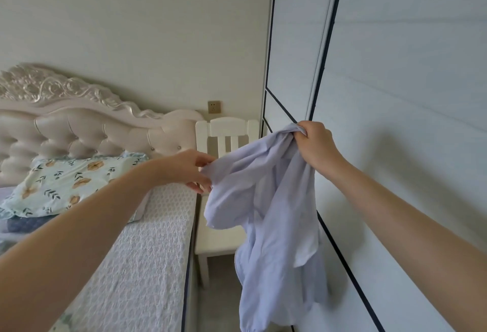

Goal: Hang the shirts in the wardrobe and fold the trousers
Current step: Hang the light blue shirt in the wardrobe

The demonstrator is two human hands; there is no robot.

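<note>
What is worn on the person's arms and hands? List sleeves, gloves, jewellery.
The left forearm and right forearm are bare, with no sleeves in view. The left hand and right hand wear no gloves; no watch, bracelet or ring is visible.

I see the pale lilac shirt [266,199] held up in the air just beside the wardrobe door [408,94]. My right hand [316,147] grips a bunched part of the shirt at its top, close against the door's dark edge strip. My left hand [189,170] pinches a fold of the shirt on the side away from the wardrobe. The rest of the shirt hangs down crumpled. Behind the shirt stands a white chair [226,136]; beyond that, away from the wardrobe, a bed [142,252] with a floral pillow [68,184] and tufted headboard [79,126].
</note>
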